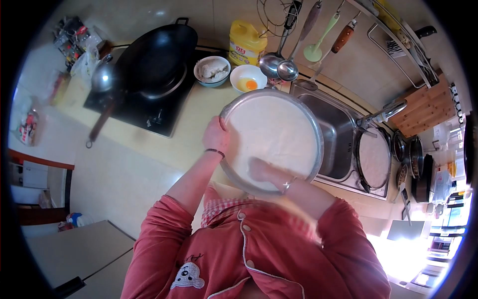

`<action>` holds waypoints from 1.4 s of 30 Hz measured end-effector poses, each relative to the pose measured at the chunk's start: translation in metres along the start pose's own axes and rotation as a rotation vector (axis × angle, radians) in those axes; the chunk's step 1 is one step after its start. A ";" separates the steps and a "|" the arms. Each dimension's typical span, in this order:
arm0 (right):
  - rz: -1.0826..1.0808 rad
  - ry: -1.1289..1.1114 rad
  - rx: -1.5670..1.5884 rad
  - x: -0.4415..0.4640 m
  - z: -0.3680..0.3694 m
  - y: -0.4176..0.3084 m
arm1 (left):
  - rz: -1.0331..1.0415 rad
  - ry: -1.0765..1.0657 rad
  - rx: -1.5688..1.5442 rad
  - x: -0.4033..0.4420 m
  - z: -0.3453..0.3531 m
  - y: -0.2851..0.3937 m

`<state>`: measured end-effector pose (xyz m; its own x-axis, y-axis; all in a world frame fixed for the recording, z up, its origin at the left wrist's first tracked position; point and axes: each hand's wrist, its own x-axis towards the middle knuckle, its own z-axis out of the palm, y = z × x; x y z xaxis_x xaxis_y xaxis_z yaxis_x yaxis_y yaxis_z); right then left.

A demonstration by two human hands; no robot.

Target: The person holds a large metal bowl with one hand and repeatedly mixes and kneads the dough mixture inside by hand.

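Note:
A large round metal basin (318, 142) is tilted toward me at the counter's front edge, beside the sink. A smooth, pale white mass (271, 129) fills it; whether it is dough or batter I cannot tell. My left hand (216, 135) holds the basin's left rim, fingers wrapped over the edge. Low inside the basin, my right hand (261, 169) is at the white mass, blurred, with its fingers hard to make out. Behind the basin stand a white bowl (236, 82) with a raw egg (251, 85) in it and a bowl (199, 77) of white stuff.
A black wok (157, 55) sits on the gas hob (154, 117) at left. The metal sink (334, 144) lies right of the basin, with a round pan (374, 162) of white stuff beyond it. A yellow jug (247, 45) and hanging ladles (288, 70) are at the back.

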<state>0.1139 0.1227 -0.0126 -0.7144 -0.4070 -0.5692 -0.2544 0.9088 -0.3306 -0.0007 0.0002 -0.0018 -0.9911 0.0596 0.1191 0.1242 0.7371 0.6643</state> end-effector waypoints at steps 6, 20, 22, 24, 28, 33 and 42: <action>0.204 0.327 1.246 -0.016 -0.036 0.006 | 0.012 -0.002 -0.010 -0.001 -0.003 0.002; 0.075 0.505 2.275 -0.043 -0.066 0.011 | -0.006 -0.019 -0.024 0.000 -0.004 0.002; -0.014 0.503 2.215 -0.039 -0.054 0.022 | -0.008 -0.018 -0.029 -0.001 -0.004 0.003; -0.100 0.501 2.154 -0.036 -0.042 0.034 | -0.009 -0.018 -0.034 -0.001 -0.005 0.003; -0.385 0.331 2.255 -0.037 -0.032 0.050 | -0.010 -0.027 -0.035 -0.001 -0.006 0.005; -0.220 0.318 2.259 -0.043 -0.046 0.033 | -0.007 -0.023 -0.044 -0.002 -0.005 0.004; -0.122 0.420 2.115 -0.042 -0.041 0.033 | -0.005 -0.007 -0.029 -0.001 -0.002 0.001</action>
<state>0.1087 0.1733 0.0310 -0.8936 -0.1317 -0.4291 0.4009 -0.6640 -0.6312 0.0005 -0.0005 0.0009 -0.9920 0.0605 0.1110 0.1206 0.7178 0.6857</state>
